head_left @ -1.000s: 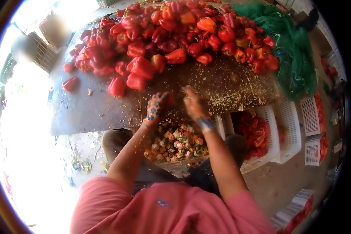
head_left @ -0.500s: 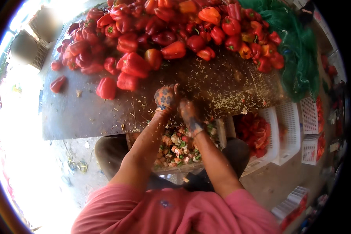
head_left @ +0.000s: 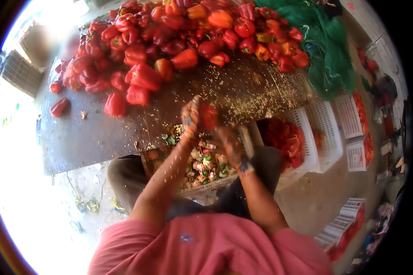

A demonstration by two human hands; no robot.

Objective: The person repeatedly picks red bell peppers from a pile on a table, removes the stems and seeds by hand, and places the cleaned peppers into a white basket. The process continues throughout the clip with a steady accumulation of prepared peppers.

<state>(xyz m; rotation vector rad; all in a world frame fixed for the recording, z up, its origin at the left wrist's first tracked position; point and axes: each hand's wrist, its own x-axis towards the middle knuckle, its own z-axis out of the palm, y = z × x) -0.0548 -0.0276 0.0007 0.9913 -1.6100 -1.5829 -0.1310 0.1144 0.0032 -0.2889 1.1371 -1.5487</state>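
My left hand (head_left: 190, 117), in an orange glove with dark flower shapes, is closed at the table's front edge. Against its inner side is a red bell pepper (head_left: 208, 118), blurred and apparently held by it. My right hand (head_left: 231, 147) is lower and to the right, a small gap from the pepper. It is smeared by motion, but its fingers look spread, with nothing seen in them. Under both hands sits a wooden bin (head_left: 195, 185) of pale pepper cores and green stems. A green stem piece (head_left: 170, 139) shows at the table edge beside my left wrist.
A large heap of red peppers (head_left: 160, 34) covers the far side of the brown table (head_left: 92, 137), which is strewn with seeds. Green netting (head_left: 328, 59) drapes over its right end. White crates (head_left: 311, 142) with red pepper pieces stand at the right. Grey baskets (head_left: 20, 75) stand far left.
My hands have moved apart, the right one down and to the right. A red pepper now shows between them, and a green stem piece appears by the left wrist. The view has shifted slightly.
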